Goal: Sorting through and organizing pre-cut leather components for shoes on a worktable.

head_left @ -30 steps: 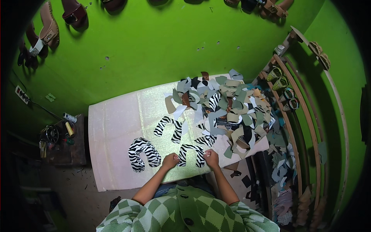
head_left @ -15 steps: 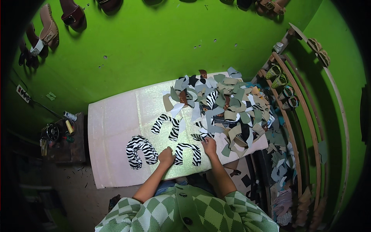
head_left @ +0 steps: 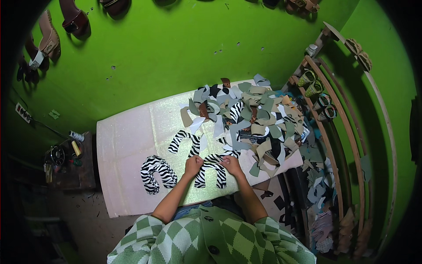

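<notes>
My left hand [head_left: 193,166] and my right hand [head_left: 230,165] are both closed, pinching the two ends of a zebra-print strip [head_left: 214,158] stretched between them. Just below it, an arch-shaped zebra-print cut piece [head_left: 211,171] lies on the table [head_left: 127,132]. Left of my left hand sits a curved stack of zebra-print pieces [head_left: 151,169]. Farther back, another curved zebra-print piece [head_left: 179,140] lies by itself. More zebra print shows beside my right hand, partly covered by a grey scrap.
A heap of green, beige, grey and white cut scraps [head_left: 263,114] covers the table's right end. Wooden racks with sandals [head_left: 314,88] stand at the right. A small dark table [head_left: 72,169] with thread spools is at the left. Shoes [head_left: 75,22] hang on the green wall.
My right hand has moved slightly left with a zebra-print piece, and my left hand has risen to take its other end. The strip now spans both hands above the arch-shaped piece.
</notes>
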### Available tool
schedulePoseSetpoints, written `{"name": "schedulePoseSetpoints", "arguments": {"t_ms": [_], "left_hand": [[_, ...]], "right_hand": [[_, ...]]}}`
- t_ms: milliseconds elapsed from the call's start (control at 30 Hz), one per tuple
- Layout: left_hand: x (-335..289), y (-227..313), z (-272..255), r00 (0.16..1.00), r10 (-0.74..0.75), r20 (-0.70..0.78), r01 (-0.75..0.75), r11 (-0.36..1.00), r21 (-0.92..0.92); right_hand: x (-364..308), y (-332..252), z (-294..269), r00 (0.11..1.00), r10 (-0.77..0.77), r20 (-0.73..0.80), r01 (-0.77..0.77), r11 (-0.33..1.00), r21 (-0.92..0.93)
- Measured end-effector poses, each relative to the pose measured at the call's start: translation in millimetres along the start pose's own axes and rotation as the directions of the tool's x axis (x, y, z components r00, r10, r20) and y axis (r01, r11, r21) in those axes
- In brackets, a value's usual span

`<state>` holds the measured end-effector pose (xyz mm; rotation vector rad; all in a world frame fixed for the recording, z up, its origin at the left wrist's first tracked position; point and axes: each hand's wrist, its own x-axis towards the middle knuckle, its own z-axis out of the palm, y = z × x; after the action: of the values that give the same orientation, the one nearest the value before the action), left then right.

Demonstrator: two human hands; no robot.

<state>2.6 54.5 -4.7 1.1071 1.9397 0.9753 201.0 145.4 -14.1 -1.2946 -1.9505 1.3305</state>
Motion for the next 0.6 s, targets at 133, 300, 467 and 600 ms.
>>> {"name": "schedulePoseSetpoints", "arguments": {"t_ms": [133, 300, 467, 600], "left_hand": [[-1, -6, 0, 0.992, -0.122, -0.005, 0.121, 0.975, 0.184], [-2, 3, 4, 0.972, -0.226, -0.060, 0.232, 0.908, 0.350], [-1, 6, 11, 0.979, -0.140, -0.146, 0.194, 0.853, 0.484], [-1, 11, 11, 0.972, -0.157, -0.177, 0.225, 0.845, 0.485]], "right_hand": [[-4, 8, 4, 0.998, 0.061, -0.012, -0.061, 0.998, -0.007], [-11, 13, 15, 0.987, 0.127, -0.095, -0.135, 0.987, -0.088], [-10, 11, 19, 0.973, 0.146, -0.177, -0.172, 0.974, -0.148], [-7, 13, 19, 0.974, 0.159, -0.159, -0.185, 0.968, -0.168]]}}
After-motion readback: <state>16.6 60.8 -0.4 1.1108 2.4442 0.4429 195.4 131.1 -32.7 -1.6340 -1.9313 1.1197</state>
